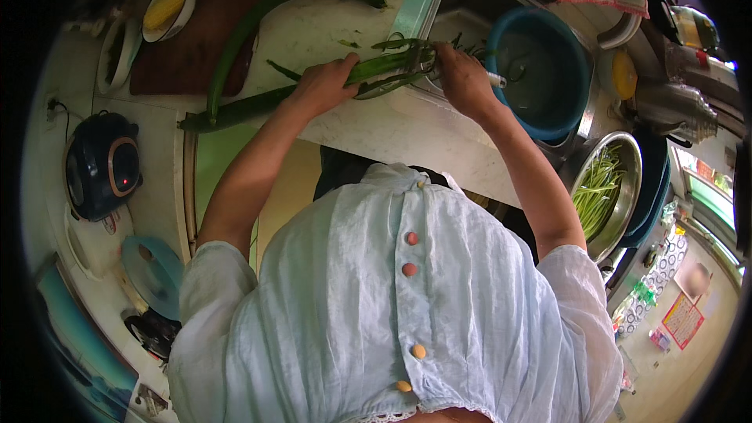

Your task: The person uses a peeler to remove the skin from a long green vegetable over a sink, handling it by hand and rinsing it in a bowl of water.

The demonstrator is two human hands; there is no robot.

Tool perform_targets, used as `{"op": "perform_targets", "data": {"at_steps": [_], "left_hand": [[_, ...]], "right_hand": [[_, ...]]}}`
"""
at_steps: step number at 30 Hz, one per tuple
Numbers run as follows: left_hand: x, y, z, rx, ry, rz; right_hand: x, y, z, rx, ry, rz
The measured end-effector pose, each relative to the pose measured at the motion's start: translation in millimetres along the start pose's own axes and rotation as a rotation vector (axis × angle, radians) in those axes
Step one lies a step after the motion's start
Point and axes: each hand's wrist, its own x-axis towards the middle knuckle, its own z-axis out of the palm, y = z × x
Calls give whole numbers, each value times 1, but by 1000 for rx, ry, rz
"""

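My left hand (325, 87) grips a long green gourd (379, 68) around its middle, and the gourd slants over the pale countertop towards the sink. At its right end, my right hand (464, 78) holds what looks like a peeler (497, 79); its pale handle end sticks out, and my fingers cover most of the rest. Strips of green peel (392, 83) hang loosely along the gourd between my hands. Behind my left hand lies a second, curved green gourd (254, 26), one end crossing the held gourd. A scrap of peel (349, 43) rests on the counter.
A blue basin (499, 29) sits in the steel sink (437, 17), right of my hands. Beside it stands a metal bowl (633, 170) of green stalks (599, 194). A brown cutting board (194, 64) and a bowl (189, 9) with corn lie left. A rice cooker (97, 164) stands further left.
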Motion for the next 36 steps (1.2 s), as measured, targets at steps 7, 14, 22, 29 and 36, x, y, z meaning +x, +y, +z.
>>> {"op": "perform_targets", "data": {"at_steps": [7,14,22,29,36], "left_hand": [[17,3,-3,-157,-111,18],[16,-18,1,-159,-69,15],[12,-13,6,-51,38,65],[11,-17,15,12,149,145],[3,-14,21,217,286,246]], "right_hand": [[9,-5,22,-147,-41,-148],[-12,37,5,-145,18,71],[3,-2,45,-13,47,-43],[-15,34,14,-127,-11,88],[6,14,25,19,8,15]]}}
